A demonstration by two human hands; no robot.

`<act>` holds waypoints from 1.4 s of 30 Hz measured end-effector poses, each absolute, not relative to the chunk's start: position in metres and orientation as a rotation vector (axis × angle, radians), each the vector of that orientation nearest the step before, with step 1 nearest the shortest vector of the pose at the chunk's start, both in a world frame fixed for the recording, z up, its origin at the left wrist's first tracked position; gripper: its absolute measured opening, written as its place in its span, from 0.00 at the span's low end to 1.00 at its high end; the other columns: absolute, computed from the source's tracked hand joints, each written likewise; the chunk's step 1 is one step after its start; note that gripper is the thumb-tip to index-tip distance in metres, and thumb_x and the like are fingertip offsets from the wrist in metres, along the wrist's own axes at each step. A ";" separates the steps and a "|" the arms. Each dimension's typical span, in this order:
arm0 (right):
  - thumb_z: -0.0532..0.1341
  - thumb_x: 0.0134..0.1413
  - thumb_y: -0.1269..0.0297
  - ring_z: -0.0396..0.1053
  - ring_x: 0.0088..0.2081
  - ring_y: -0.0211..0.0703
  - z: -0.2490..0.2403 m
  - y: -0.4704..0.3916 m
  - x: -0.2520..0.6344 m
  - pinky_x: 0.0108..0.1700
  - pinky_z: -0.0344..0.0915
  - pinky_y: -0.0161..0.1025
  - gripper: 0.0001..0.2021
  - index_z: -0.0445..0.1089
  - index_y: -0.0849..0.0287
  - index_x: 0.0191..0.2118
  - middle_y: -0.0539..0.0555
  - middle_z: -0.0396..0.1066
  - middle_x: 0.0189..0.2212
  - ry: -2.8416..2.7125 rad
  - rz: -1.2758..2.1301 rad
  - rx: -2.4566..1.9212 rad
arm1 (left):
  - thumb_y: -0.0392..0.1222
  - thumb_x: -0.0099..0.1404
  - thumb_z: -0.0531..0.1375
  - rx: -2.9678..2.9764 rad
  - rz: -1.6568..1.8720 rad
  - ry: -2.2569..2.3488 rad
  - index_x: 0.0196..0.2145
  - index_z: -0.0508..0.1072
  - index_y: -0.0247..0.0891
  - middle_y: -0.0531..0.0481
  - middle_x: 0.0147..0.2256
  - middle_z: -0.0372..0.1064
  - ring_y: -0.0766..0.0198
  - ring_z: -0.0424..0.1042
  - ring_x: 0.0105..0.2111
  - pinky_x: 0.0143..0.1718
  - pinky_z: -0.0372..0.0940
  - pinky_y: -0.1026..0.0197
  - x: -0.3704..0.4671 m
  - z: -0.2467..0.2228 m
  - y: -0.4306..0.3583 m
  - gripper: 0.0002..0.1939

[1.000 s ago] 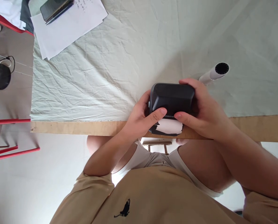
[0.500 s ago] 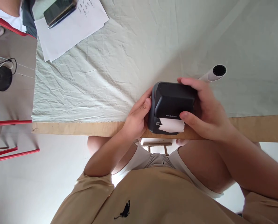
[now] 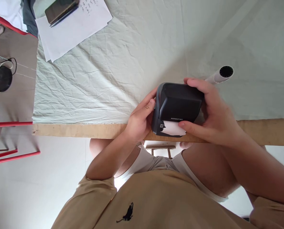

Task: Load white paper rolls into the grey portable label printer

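A black label printer [image 3: 181,101], lettered NIIMBOT, is held between both hands above the table's front edge. From its slot hangs a white paper strip [image 3: 172,128] with a torn left end. My left hand [image 3: 142,119] grips the printer's left side, thumb along the edge and the other fingers partly behind it. Around the right side is my right hand [image 3: 213,111], fingers over the far top edge, thumb resting on the paper just below the lettering. Behind the right hand lies a white tube [image 3: 216,77] with a dark round end.
A pale green cloth [image 3: 103,76] covers the table, with a bare wooden edge [image 3: 80,130] in front. At the far left lie white sheets [image 3: 72,35] with handwriting, a phone [image 3: 60,11] and a pen [image 3: 64,16]. Red metal legs [image 3: 15,156] stand on the floor at left.
The right thumb has slid left from the printer's edge onto the paper strip. The printer has shifted very slightly right; the left hand keeps its hold.
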State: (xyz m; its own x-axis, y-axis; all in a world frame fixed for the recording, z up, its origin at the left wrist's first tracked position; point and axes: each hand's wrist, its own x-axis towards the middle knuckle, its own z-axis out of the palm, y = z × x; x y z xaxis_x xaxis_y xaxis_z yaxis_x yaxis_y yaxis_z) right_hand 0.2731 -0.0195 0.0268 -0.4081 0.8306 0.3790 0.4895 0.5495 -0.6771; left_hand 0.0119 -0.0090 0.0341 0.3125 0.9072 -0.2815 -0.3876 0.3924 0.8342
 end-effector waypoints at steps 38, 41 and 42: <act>0.63 0.82 0.62 0.68 0.28 0.41 0.077 -0.014 0.257 0.35 0.52 0.43 0.11 0.86 0.50 0.52 0.51 0.87 0.38 -2.395 0.250 -1.307 | 0.75 0.84 0.72 1.110 0.897 0.829 0.71 0.88 0.44 0.41 0.76 0.87 0.40 0.84 0.79 0.83 0.77 0.44 0.004 0.029 -0.011 0.35; 0.65 0.77 0.65 0.75 0.32 0.43 0.083 -0.018 0.257 0.33 0.58 0.42 0.10 0.86 0.49 0.50 0.50 0.86 0.37 -2.314 0.331 -1.271 | 0.76 0.84 0.72 1.096 0.906 0.850 0.70 0.88 0.45 0.41 0.76 0.87 0.40 0.83 0.79 0.84 0.77 0.45 0.005 0.029 -0.013 0.36; 0.66 0.76 0.65 0.75 0.30 0.43 0.086 -0.022 0.260 0.32 0.60 0.42 0.10 0.87 0.47 0.50 0.49 0.84 0.35 -2.267 0.361 -1.257 | 0.77 0.83 0.72 1.088 0.909 0.868 0.70 0.88 0.46 0.41 0.76 0.87 0.39 0.83 0.80 0.84 0.77 0.45 0.006 0.030 -0.013 0.36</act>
State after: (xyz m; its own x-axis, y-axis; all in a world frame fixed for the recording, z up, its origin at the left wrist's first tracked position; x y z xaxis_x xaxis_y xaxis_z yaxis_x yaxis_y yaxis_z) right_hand 0.2596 -0.0224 0.0863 -0.4355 0.8451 0.3102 0.7068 0.5344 -0.4635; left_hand 0.0059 -0.0131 0.0295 0.3762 0.9174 -0.1298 -0.1716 0.2067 0.9633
